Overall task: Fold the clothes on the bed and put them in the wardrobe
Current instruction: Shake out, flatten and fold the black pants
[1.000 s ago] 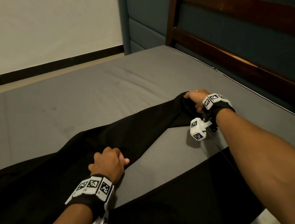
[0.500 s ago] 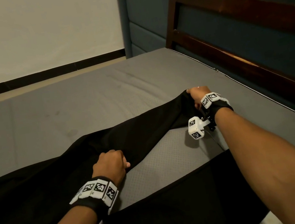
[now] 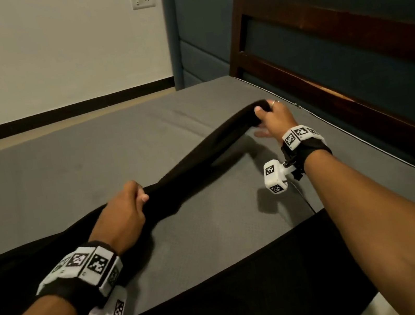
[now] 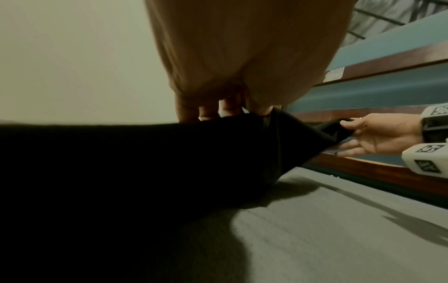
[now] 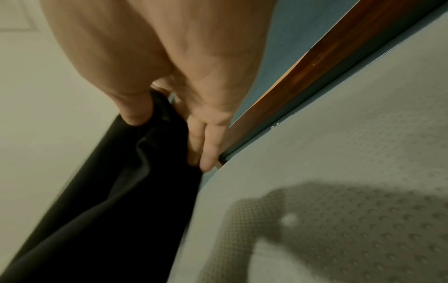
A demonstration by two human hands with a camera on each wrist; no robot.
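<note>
black garment (image 3: 195,159): one leg lifted off the grey bed (image 3: 91,160), the rest lying near; left hand (image 3: 120,216) clenched round the leg's middle; right hand (image 3: 272,119) pinching its far end by thumb and forefinger, other fingers loose; wooden bed frame (image 3: 329,24) at right.

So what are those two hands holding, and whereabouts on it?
Both hold one leg of the black trousers. The right hand pinches its far end; the left hand grips it partway along, lifting that stretch off the mattress.
</note>
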